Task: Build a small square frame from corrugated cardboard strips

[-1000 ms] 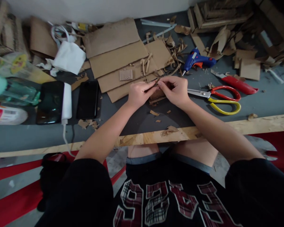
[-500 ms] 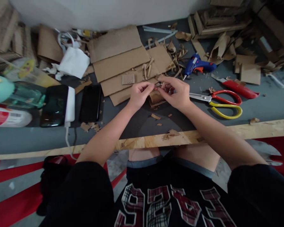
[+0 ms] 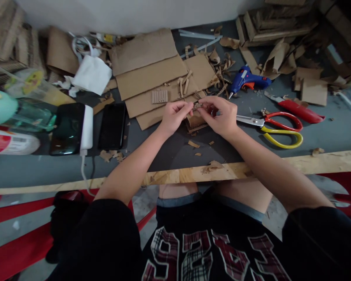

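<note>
A small strip of corrugated cardboard (image 3: 197, 106) is pinched at its two ends between my hands. My left hand (image 3: 176, 116) has thumb and forefinger closed on one end, my right hand (image 3: 220, 115) on the other. Just below them a small cardboard piece (image 3: 195, 121) rests on the grey table, partly covered by my right hand. A ridged cardboard square (image 3: 159, 96) lies to the left on stacked cardboard sheets (image 3: 152, 80). Right of my right hand are scissors (image 3: 280, 128) with one red and one yellow handle.
Behind the scissors lie a blue glue gun (image 3: 247, 81) and a red-handled cutter (image 3: 301, 110). On the left are a black phone (image 3: 112, 126), a power bank (image 3: 67, 128) with a white charger, and bottles. Cardboard scraps (image 3: 194, 144) dot the table near its wooden front edge (image 3: 190, 175).
The strip between my fingers has turned, and more of its ridged side shows. Both hands stay in nearly the same place; the view has shifted slightly.
</note>
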Demonstrator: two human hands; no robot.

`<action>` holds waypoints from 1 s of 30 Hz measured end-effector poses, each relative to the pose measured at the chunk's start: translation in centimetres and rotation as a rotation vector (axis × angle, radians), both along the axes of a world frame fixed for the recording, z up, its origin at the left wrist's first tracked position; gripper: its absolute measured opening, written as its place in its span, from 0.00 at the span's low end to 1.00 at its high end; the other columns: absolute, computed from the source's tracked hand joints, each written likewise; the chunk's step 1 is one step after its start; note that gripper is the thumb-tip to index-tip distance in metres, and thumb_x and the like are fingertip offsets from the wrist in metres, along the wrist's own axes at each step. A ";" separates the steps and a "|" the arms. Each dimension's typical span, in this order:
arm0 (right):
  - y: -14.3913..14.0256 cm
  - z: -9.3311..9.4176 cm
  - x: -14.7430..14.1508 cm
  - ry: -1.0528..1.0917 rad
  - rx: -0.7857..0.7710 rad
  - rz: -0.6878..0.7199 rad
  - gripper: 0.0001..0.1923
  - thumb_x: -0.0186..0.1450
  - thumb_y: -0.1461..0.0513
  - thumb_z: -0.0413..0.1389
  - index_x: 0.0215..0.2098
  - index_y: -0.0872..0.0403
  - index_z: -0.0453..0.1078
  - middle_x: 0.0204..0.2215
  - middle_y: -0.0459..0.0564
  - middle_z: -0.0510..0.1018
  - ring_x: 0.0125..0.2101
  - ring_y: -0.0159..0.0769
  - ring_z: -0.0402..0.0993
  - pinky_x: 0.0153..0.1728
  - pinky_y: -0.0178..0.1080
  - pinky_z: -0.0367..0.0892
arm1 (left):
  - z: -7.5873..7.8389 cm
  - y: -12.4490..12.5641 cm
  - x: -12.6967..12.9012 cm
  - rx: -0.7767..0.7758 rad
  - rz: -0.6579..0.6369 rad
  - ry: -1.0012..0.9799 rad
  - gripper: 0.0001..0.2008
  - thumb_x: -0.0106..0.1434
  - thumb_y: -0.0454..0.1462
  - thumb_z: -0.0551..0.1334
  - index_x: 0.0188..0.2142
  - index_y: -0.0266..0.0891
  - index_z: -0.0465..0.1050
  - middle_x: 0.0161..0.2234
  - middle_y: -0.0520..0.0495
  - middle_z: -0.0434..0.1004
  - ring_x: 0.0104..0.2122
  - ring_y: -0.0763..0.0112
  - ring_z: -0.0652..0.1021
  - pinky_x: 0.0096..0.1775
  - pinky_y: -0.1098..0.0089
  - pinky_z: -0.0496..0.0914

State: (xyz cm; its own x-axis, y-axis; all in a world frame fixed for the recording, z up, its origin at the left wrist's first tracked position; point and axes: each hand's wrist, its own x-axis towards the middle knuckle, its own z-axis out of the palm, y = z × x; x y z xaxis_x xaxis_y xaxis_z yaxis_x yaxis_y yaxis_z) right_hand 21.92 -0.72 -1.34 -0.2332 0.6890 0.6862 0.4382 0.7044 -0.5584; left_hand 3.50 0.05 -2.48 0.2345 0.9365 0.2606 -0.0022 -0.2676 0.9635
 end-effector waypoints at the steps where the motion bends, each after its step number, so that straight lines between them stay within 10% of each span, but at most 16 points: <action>1: 0.0 0.0 0.0 -0.008 -0.010 0.005 0.09 0.66 0.59 0.57 0.42 0.51 0.77 0.27 0.45 0.79 0.23 0.30 0.71 0.30 0.37 0.71 | 0.0 0.0 0.0 -0.001 -0.001 0.001 0.29 0.59 0.63 0.62 0.21 0.41 0.69 0.14 0.58 0.50 0.15 0.81 0.54 0.20 0.70 0.48; 11: 0.0 -0.2 -0.2 -0.086 -0.022 0.012 0.09 0.66 0.56 0.57 0.38 0.50 0.78 0.26 0.46 0.79 0.24 0.31 0.72 0.31 0.38 0.71 | 0.0 -0.2 -0.2 0.146 0.108 0.205 0.31 0.65 0.63 0.52 0.24 0.41 0.70 0.16 0.55 0.58 0.17 0.78 0.60 0.22 0.70 0.57; 19: -0.4 0.4 0.4 -0.002 -0.042 -0.105 0.15 0.64 0.47 0.60 0.40 0.47 0.80 0.37 0.54 0.74 0.41 0.44 0.74 0.40 0.47 0.74 | 1.3 -2.5 0.4 0.597 0.468 0.654 0.27 0.74 0.50 0.47 0.30 0.41 0.76 0.21 0.49 0.72 0.23 0.73 0.73 0.30 0.67 0.64; 30: -0.7 0.5 -0.5 0.159 -0.112 -0.064 0.18 0.67 0.46 0.58 0.38 0.48 0.81 0.27 0.46 0.73 0.27 0.31 0.70 0.34 0.41 0.71 | -0.8 -2.0 -0.5 0.583 0.380 0.679 0.24 0.74 0.52 0.48 0.55 0.44 0.74 0.33 0.44 0.82 0.37 0.65 0.82 0.42 0.64 0.71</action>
State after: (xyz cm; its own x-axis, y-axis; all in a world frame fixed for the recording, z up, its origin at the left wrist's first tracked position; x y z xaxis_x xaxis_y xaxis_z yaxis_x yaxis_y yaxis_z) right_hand 21.38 -1.38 -0.87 -0.0807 0.7728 0.6295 0.3803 0.6076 -0.6973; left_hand 3.03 -1.95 -3.24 0.2143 0.7477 0.6285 0.6904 -0.5712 0.4440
